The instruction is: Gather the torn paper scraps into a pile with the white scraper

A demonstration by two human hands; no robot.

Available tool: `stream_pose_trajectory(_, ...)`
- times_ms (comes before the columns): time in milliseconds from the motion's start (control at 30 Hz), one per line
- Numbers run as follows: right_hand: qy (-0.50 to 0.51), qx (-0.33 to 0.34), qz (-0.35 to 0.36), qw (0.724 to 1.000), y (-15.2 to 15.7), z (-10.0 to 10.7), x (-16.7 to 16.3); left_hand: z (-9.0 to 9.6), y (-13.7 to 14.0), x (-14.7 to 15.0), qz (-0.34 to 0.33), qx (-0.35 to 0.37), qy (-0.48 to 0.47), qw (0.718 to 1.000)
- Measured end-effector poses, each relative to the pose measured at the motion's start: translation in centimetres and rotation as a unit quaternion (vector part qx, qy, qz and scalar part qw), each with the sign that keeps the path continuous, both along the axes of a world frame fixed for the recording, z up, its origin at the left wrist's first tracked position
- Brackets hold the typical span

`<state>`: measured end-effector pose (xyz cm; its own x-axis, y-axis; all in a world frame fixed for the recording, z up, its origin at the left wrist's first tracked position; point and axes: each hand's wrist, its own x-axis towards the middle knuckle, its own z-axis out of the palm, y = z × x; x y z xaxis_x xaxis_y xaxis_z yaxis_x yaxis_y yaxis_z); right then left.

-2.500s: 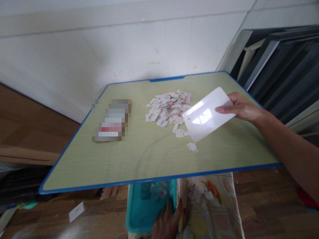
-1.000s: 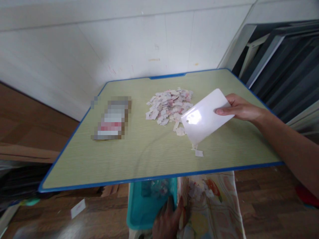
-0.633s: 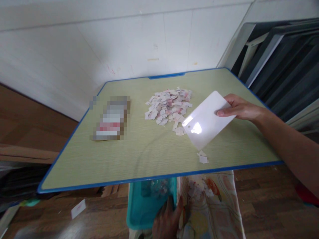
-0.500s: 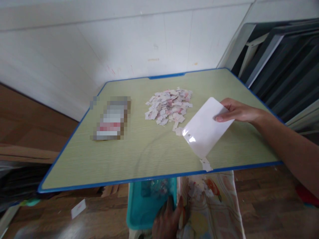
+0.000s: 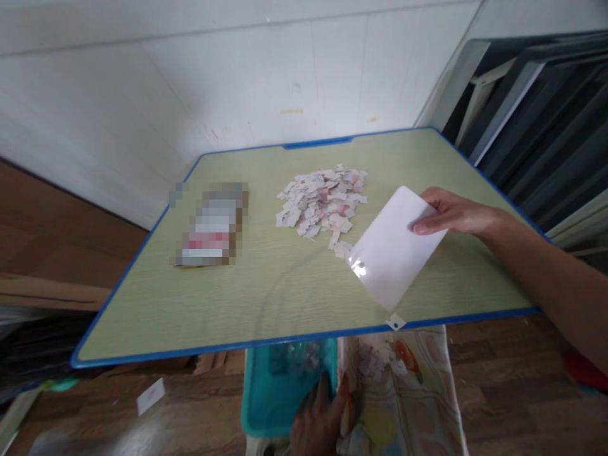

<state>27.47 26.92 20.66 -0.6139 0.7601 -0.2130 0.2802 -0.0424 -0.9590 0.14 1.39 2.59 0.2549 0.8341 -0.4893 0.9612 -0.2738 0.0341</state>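
Note:
In my right hand [image 5: 444, 212] is a white laminated card [image 5: 396, 247], pinched by one end, thumb on top. The card slants over the table, its lower corner just behind a small paper scrap [image 5: 396, 322] at the front edge. Left of the card lies a heap of paper scraps [image 5: 320, 199]. Below the table, my left hand [image 5: 316, 418] is at the right rim of a teal tray [image 5: 266, 405], fingers on the inner side and thumb outside. A patterned cloth [image 5: 403, 405] with more scraps spreads beside it.
The green table [image 5: 228, 310] has a blue edge and stands against a white wall [image 5: 266, 82]. A blurred-out flat object [image 5: 211, 225] rests on its left side. Dark panels [image 5: 546, 107] lean at the right, a cardboard box [image 5: 61, 240] stands left, and a paper piece [image 5: 151, 396] lies on the floor.
Fewer scraps show at the front edge below the card: a small cluster before, a single piece now. The card's lower corner sits slightly lower. My left hand has hardly moved.

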Motion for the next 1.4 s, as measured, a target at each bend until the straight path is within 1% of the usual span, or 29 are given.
stream_pose_trajectory(67, -0.005, -0.006, 0.011, 1.0, 0.0, 0.0, 0.1, -0.2, -0.1, 0.0, 0.008, 0.007, 0.004, 1.0)
stream_pose_trajectory(200, -0.006, -0.025, 0.067, 0.997, 0.1, -0.3, 0.2, -0.1, 0.0, 0.1, 0.015, -0.026, -0.012, 0.999)
stream_pose_trajectory(233, 0.004, -0.023, 0.07, 0.997, 0.1, -0.4, 0.2, 0.0, 0.1, 0.2, 0.018, -0.031, -0.013, 0.999)
stream_pose_trajectory(267, 0.021, -0.016, 0.058, 0.998, 0.1, -0.5, 0.3, 0.1, 0.1, 0.2, 0.018, -0.035, -0.013, 0.999)
stream_pose_trajectory(300, 0.044, -0.003, 0.028, 0.999, 0.0, -0.6, 0.2, 0.2, 0.2, 0.2, 0.018, -0.037, -0.011, 0.999)
stream_pose_trajectory(367, 0.098, 0.029, -0.07, 0.992, -0.1, -0.7, 0.1, 0.1, 0.1, 0.1, 0.011, -0.041, -0.009, 0.999)
stream_pose_trajectory(433, 0.151, 0.063, -0.17, 0.972, -0.1, -0.5, -0.1, 0.0, 0.0, 0.1, 0.009, -0.023, -0.008, 1.0)
stream_pose_trajectory(467, 0.172, 0.078, -0.208, 0.96, -0.1, -0.4, -0.1, -0.1, -0.1, 0.1, 0.01, -0.012, -0.01, 1.0)
stream_pose_trajectory(567, 0.202, 0.118, -0.282, 0.93, 0.4, -0.4, 0.0, -0.3, -0.4, 0.1, 0.019, -0.008, -0.019, 1.0)
stream_pose_trajectory(633, 0.192, 0.124, -0.304, 0.925, 0.9, -0.7, 0.3, -0.3, -0.3, 0.1, 0.023, -0.022, -0.026, 0.999)
stream_pose_trajectory(700, 0.172, 0.12, -0.307, 0.928, 1.3, -1.1, 0.5, -0.2, -0.2, 0.2, 0.028, -0.03, -0.025, 0.999)
stream_pose_trajectory(867, 0.13, 0.1, -0.287, 0.944, 1.6, -1.7, 0.6, 0.3, 0.4, 0.1, 0.018, -0.059, -0.031, 0.998)
stream_pose_trajectory(933, 0.135, 0.103, -0.29, 0.942, 1.7, -1.7, 0.6, 0.5, 0.5, 0.1, 0.017, -0.064, -0.049, 0.997)
stream_pose_trajectory(1067, 0.113, 0.12, -0.294, 0.941, 1.9, -1.7, 0.8, 0.8, 0.6, 0.3, 0.036, -0.075, -0.038, 0.996)
stream_pose_trajectory(1233, 0.051, 0.126, -0.267, 0.954, 1.9, -1.4, 1.2, 0.6, 0.5, 0.4, 0.034, -0.067, -0.036, 0.997)
stream_pose_trajectory(1400, 0.031, 0.116, -0.237, 0.964, 1.8, -1.4, 1.3, 0.5, 0.4, 0.3, 0.03, -0.058, -0.014, 0.998)
